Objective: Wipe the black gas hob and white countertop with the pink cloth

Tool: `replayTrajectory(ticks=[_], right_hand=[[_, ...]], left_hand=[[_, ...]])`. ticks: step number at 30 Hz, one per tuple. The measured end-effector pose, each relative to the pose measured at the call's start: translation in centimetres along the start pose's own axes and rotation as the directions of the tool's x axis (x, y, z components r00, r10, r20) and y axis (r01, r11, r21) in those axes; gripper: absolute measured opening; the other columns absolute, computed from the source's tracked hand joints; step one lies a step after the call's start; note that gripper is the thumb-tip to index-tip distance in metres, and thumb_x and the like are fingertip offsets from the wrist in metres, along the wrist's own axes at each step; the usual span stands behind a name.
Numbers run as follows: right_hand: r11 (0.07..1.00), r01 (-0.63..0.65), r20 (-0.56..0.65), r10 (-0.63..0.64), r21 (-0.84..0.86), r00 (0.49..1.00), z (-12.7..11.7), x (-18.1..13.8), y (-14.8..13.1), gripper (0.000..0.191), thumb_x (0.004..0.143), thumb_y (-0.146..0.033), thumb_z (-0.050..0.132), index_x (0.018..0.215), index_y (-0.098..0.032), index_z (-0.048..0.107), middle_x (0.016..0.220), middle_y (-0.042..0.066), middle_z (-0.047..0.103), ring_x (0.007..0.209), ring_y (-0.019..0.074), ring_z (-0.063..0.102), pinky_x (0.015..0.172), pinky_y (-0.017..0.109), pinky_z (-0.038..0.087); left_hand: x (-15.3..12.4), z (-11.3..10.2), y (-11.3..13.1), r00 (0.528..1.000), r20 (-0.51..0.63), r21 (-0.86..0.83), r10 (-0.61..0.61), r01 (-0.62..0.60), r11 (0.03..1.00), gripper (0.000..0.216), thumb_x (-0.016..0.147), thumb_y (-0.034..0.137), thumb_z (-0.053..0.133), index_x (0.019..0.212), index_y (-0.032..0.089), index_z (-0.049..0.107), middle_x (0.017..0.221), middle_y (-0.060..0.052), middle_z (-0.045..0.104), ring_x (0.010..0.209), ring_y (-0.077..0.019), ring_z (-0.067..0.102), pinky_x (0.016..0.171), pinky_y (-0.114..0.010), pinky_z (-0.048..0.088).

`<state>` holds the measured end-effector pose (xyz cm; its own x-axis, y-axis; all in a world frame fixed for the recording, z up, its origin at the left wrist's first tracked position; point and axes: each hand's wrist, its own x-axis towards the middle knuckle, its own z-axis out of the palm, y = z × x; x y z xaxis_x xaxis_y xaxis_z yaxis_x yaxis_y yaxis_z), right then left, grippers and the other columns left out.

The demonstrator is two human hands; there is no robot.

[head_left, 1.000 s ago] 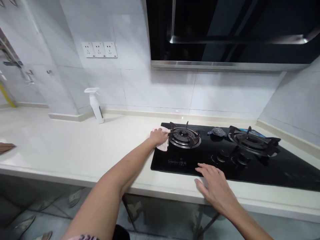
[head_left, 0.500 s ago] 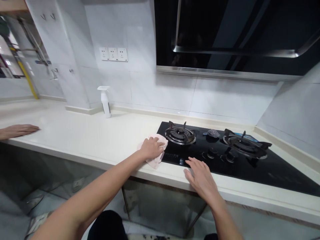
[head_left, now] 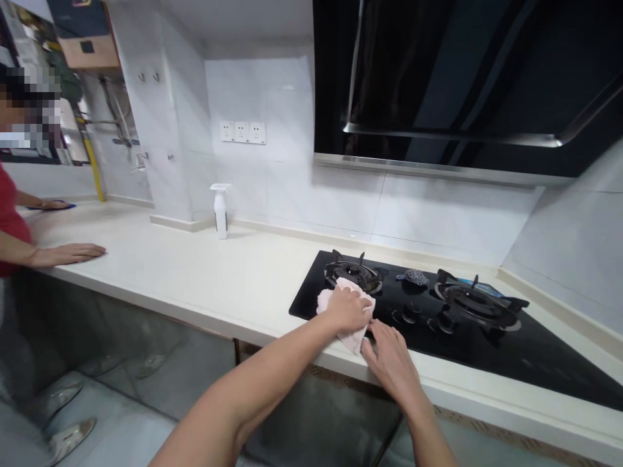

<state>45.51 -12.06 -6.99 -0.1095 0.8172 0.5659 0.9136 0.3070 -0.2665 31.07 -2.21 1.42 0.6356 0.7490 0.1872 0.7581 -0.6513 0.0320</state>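
My left hand [head_left: 348, 310] presses a pale pink cloth [head_left: 359, 338] onto the front left part of the black gas hob [head_left: 311, 293], its fingers curled over the fabric. Part of the cloth hangs over the front edge of the hob. Just to the right, my right hand [head_left: 392, 353] lies on the counter edge and the hob's front rim, fingers stretched out and thumb apart. Its fingertips are close against the cloth; whether they touch it I cannot tell. The left burner [head_left: 355, 272] is behind the cloth.
A metal scourer [head_left: 415, 277] lies between the burners, behind the control knobs [head_left: 409, 314]. A white spray bottle [head_left: 220, 213] stands by the wall. The range hood [head_left: 448, 155] overhangs the hob. On the far left, another person [head_left: 14, 220] rests one hand on the counter [head_left: 160, 272], the other on a blue cloth.
My left hand has slid the cloth rightward from the hob's left edge onto the hob, up to my right hand. The view has turned left, showing more of the other person.
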Motion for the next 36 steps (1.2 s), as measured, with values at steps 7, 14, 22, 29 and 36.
replayTrajectory(ticks=[7, 14, 22, 29, 36], right_hand=[[0.958, -0.068, -0.112, 0.103, 0.278, 0.988, -0.3, 0.3, 1.2, 0.019, 0.102, -0.036, 0.041, 0.098, -0.024, 0.056, 0.118, 0.012, 0.062, 0.113, 0.0266, 0.062, 0.104, 0.047, 0.050], [0.972, -0.077, -0.209, 0.125, 0.223, 0.970, 0.5, 0.7, 3.5, 0.048, 0.098, -0.062, 0.048, 0.121, -0.023, 0.064, 0.137, 0.018, 0.056, 0.136, 0.0358, 0.050, 0.110, 0.057, 0.044], [0.998, -0.003, 0.202, 0.017, -0.070, 0.979, 0.9, 5.7, -7.0, 0.064, 0.097, -0.062, 0.056, 0.154, -0.033, 0.054, 0.166, 0.016, 0.040, 0.151, 0.0470, 0.033, 0.114, 0.070, 0.029], [0.977, 0.196, 0.271, -0.168, -0.079, 0.948, -2.2, 6.1, -3.9, 0.042, 0.096, -0.051, 0.064, 0.132, -0.031, 0.068, 0.130, 0.012, 0.064, 0.119, 0.0321, 0.057, 0.103, 0.049, 0.041], [0.982, 0.024, 0.249, 0.024, -0.188, 0.968, -3.2, 7.2, 3.7, 0.044, 0.098, -0.051, 0.055, 0.124, -0.018, 0.067, 0.139, 0.018, 0.060, 0.130, 0.0344, 0.055, 0.108, 0.047, 0.040]], left_hand=[[-2.6, -0.6, -0.2, 0.999, 0.034, -0.250, 0.029, -0.019, 0.968, 0.071, 0.096, 0.054, 0.047, 0.161, 0.026, 0.041, 0.156, -0.016, 0.056, 0.146, -0.0370, 0.049, 0.119, -0.057, 0.038], [-9.0, -3.5, -9.2, 0.946, -0.275, -0.276, -0.171, 0.093, 0.957, 0.057, 0.098, 0.050, 0.052, 0.151, 0.028, 0.055, 0.162, -0.013, 0.050, 0.154, -0.0332, 0.040, 0.125, -0.058, 0.031], [-18.1, -1.8, -20.3, 0.767, -0.203, -0.123, -0.609, 0.597, 0.793, 0.048, 0.099, 0.051, 0.043, 0.124, 0.025, 0.075, 0.145, -0.012, 0.066, 0.139, -0.0339, 0.056, 0.116, -0.054, 0.041], [-17.8, -1.2, -20.9, 0.732, -0.203, -0.188, -0.651, 0.623, 0.759, 0.056, 0.095, 0.064, 0.038, 0.115, 0.030, 0.078, 0.140, -0.006, 0.070, 0.138, -0.0326, 0.057, 0.115, -0.050, 0.041], [-17.3, -1.0, -21.3, 0.717, -0.177, -0.136, -0.674, 0.661, 0.738, 0.056, 0.093, 0.067, 0.041, 0.114, 0.032, 0.079, 0.137, -0.007, 0.070, 0.135, -0.0348, 0.057, 0.114, -0.052, 0.040]])
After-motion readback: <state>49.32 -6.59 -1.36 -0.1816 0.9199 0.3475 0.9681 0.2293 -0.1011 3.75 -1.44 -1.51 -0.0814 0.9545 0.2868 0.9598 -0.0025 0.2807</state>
